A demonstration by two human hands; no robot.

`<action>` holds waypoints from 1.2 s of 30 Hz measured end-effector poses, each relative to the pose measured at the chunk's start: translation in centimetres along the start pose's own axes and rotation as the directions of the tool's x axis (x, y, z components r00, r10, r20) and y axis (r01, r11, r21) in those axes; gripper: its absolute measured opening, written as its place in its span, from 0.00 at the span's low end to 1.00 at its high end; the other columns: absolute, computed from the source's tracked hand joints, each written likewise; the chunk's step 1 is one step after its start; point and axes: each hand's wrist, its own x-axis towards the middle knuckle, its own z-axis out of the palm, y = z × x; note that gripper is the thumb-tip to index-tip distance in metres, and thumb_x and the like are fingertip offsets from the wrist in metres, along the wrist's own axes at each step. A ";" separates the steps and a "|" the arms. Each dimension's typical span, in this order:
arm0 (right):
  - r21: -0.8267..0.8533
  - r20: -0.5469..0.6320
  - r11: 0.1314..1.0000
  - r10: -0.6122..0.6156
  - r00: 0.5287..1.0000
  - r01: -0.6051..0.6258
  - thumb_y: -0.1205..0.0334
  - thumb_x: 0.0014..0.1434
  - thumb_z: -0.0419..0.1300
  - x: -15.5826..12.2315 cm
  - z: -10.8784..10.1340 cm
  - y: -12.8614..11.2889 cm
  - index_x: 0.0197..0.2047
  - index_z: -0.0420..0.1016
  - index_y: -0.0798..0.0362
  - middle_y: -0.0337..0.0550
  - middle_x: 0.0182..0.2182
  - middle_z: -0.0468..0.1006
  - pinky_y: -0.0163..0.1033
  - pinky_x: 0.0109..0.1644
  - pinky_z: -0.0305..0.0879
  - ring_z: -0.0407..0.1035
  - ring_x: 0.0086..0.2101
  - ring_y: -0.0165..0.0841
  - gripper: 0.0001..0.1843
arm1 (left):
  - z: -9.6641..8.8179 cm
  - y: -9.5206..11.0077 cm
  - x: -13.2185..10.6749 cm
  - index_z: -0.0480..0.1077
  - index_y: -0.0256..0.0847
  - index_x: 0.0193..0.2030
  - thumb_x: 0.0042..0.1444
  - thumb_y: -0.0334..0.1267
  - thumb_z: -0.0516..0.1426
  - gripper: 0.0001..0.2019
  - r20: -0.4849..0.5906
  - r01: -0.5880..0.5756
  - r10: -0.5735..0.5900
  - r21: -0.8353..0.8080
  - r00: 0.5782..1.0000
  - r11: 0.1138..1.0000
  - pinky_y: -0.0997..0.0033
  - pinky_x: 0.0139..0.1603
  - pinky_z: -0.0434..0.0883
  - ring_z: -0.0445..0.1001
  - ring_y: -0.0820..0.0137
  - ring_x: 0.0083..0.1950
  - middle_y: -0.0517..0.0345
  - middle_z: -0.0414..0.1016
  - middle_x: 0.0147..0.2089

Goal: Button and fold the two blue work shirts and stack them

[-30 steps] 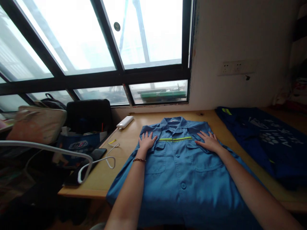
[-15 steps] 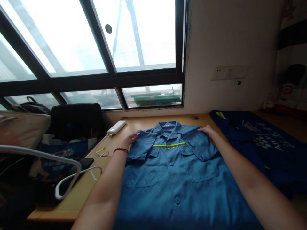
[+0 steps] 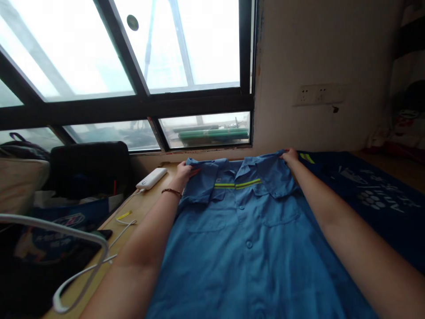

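A blue short-sleeved work shirt [image 3: 247, 239] with a yellow-green stripe across the chest is spread out front side up, its lower part running out of view at the bottom. My left hand [image 3: 187, 170], with a bracelet on the wrist, is closed on the shirt's left shoulder edge. At the opposite shoulder my right hand [image 3: 290, 156] pinches the cloth. The shoulders look raised and the collar sags between them. Both sleeves fold inward over the chest.
A white power bank [image 3: 152, 178] and a white cable [image 3: 124, 232] lie on the wooden table [image 3: 162, 188] at left. To the right lies a dark blue garment [image 3: 358, 177] with white print. A black chair [image 3: 89, 168] stands beyond the table's left edge, below the window.
Both hands have moved up and away with the shirt's shoulders in them. The shirt is pulled further up the table, and its collar has dropped between the hands. The view has shifted slightly.
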 end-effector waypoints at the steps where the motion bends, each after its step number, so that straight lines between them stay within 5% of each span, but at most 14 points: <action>1: 0.011 -0.072 0.999 -0.031 0.997 0.032 0.67 0.45 0.58 0.9 -0.7 -1.1 0.46 0.62 0.71 0.59 0.44 0.69 0.33 0.41 0.61 0.65 0.42 0.37 0.24 | 1.1 1.2 0.3 0.65 0.35 0.35 0.39 0.26 0.58 0.13 -0.029 -0.124 0.122 -0.063 0.992 0.990 0.69 0.33 0.72 0.72 0.71 0.29 0.56 0.71 0.28; 5: 0.098 -0.243 0.980 -0.143 0.959 0.171 0.64 0.52 0.50 3.1 -4.1 -5.5 0.54 0.52 0.71 0.58 0.48 0.65 0.30 0.41 0.59 0.63 0.45 0.33 0.28 | 3.9 5.8 -0.3 0.66 0.34 0.34 0.35 0.29 0.61 0.15 -0.135 -0.465 0.446 -0.218 0.885 0.858 0.72 0.37 0.70 0.71 0.72 0.33 0.58 0.71 0.30; 7: 0.186 -0.235 0.956 -0.183 0.955 0.229 0.66 0.52 0.51 2.5 -5.9 -6.7 0.55 0.51 0.67 0.56 0.47 0.67 0.28 0.38 0.60 0.66 0.42 0.31 0.28 | 3.8 7.1 -1.9 0.66 0.34 0.34 0.36 0.29 0.60 0.14 -0.146 -0.491 0.470 -0.298 0.871 0.819 0.71 0.40 0.70 0.72 0.71 0.35 0.57 0.72 0.31; 9: 0.275 -0.172 0.924 -0.223 0.960 0.264 0.68 0.51 0.53 0.3 -7.9 -6.7 0.55 0.53 0.62 0.51 0.44 0.70 0.29 0.36 0.62 0.68 0.38 0.30 0.27 | 2.8 7.3 -4.4 0.66 0.34 0.33 0.37 0.28 0.58 0.12 -0.107 -0.416 0.407 -0.375 0.907 0.828 0.68 0.41 0.70 0.73 0.69 0.36 0.56 0.72 0.32; 12: 0.333 0.064 0.908 -0.291 0.955 0.254 0.70 0.47 0.57 -6.0 -10.9 -4.0 0.52 0.60 0.54 0.44 0.37 0.74 0.32 0.35 0.65 0.70 0.33 0.30 0.27 | -0.3 5.8 -9.3 0.65 0.35 0.31 0.37 0.26 0.56 0.10 -0.018 -0.152 0.157 -0.376 0.987 0.914 0.62 0.38 0.71 0.74 0.64 0.35 0.55 0.72 0.30; 15: 0.205 0.331 0.939 -0.331 0.884 0.275 0.69 0.43 0.60 -14.5 -13.3 0.8 0.54 0.60 0.50 0.43 0.39 0.74 0.35 0.37 0.67 0.71 0.35 0.35 0.32 | -4.4 2.4 -15.2 0.66 0.37 0.31 0.35 0.26 0.58 0.12 0.065 0.037 -0.026 -0.183 0.998 0.982 0.62 0.37 0.72 0.74 0.63 0.35 0.56 0.73 0.29; 18: -0.091 0.555 0.902 -0.307 0.774 0.423 0.72 0.42 0.56 -22.6 -14.4 5.5 0.55 0.59 0.47 0.40 0.45 0.72 0.36 0.43 0.67 0.70 0.40 0.36 0.34 | -8.8 -1.4 -21.1 0.68 0.39 0.36 0.33 0.28 0.59 0.18 0.217 -0.071 0.019 0.235 0.976 0.969 0.63 0.38 0.71 0.73 0.62 0.36 0.57 0.74 0.32; 20: -0.187 0.626 0.782 -0.371 0.686 0.594 0.73 0.43 0.52 -26.5 -14.3 7.7 0.56 0.58 0.46 0.39 0.48 0.70 0.38 0.49 0.64 0.67 0.44 0.36 0.35 | -11.0 -3.2 -24.3 0.67 0.43 0.42 0.34 0.28 0.58 0.23 0.315 -0.263 0.104 0.518 0.943 0.814 0.62 0.39 0.70 0.72 0.61 0.38 0.57 0.74 0.36; 22: -0.255 0.654 0.640 -0.438 0.617 0.724 0.75 0.45 0.48 -28.7 -13.9 8.8 0.58 0.55 0.45 0.40 0.48 0.70 0.39 0.50 0.63 0.66 0.46 0.34 0.36 | -12.2 -4.1 -26.7 0.66 0.46 0.47 0.37 0.28 0.56 0.25 0.416 -0.442 0.185 0.694 0.890 0.568 0.59 0.44 0.67 0.71 0.59 0.43 0.54 0.73 0.42; 25: -0.318 0.673 0.473 -0.498 0.547 0.822 0.76 0.48 0.45 -29.5 -13.0 9.0 0.60 0.53 0.47 0.43 0.45 0.72 0.41 0.47 0.65 0.68 0.43 0.34 0.35 | -12.3 -3.8 -28.8 0.65 0.51 0.50 0.42 0.25 0.52 0.27 0.548 -0.614 0.326 0.776 0.770 0.147 0.45 0.54 0.54 0.65 0.55 0.52 0.52 0.70 0.48; 27: -0.328 0.688 0.409 -0.515 0.512 0.852 0.76 0.50 0.44 -28.9 -12.6 8.6 0.58 0.56 0.49 0.45 0.41 0.73 0.41 0.44 0.66 0.69 0.40 0.35 0.32 | -11.6 -3.0 -29.4 0.68 0.52 0.46 0.45 0.25 0.50 0.23 0.644 -0.673 0.349 0.738 0.681 -0.048 0.40 0.57 0.43 0.63 0.55 0.54 0.53 0.72 0.46; 29: -0.319 0.699 0.389 -0.519 0.492 0.864 0.75 0.49 0.45 -28.1 -12.7 7.7 0.55 0.61 0.49 0.44 0.38 0.75 0.40 0.42 0.67 0.69 0.39 0.34 0.29 | -11.1 -2.1 -29.6 0.71 0.51 0.40 0.48 0.26 0.50 0.18 0.704 -0.708 0.327 0.694 0.631 -0.128 0.39 0.57 0.38 0.64 0.57 0.53 0.53 0.74 0.42; 31: -0.318 0.687 0.407 -0.523 0.504 0.856 0.76 0.48 0.45 -27.6 -13.5 6.4 0.51 0.66 0.49 0.44 0.38 0.75 0.40 0.42 0.67 0.70 0.38 0.34 0.28 | -11.0 -1.0 -29.7 0.72 0.50 0.38 0.50 0.29 0.49 0.15 0.697 -0.699 0.350 0.701 0.626 -0.144 0.39 0.58 0.39 0.66 0.58 0.51 0.54 0.74 0.40; 36: -0.399 0.504 0.513 -0.570 0.649 0.760 0.72 0.48 0.48 -29.9 -17.6 4.2 0.46 0.71 0.46 0.41 0.42 0.74 0.43 0.47 0.65 0.68 0.43 0.38 0.24 | -13.0 1.2 -31.8 0.69 0.54 0.45 0.51 0.35 0.49 0.17 0.579 -0.665 0.542 0.745 0.608 -0.050 0.47 0.60 0.44 0.63 0.59 0.54 0.57 0.70 0.49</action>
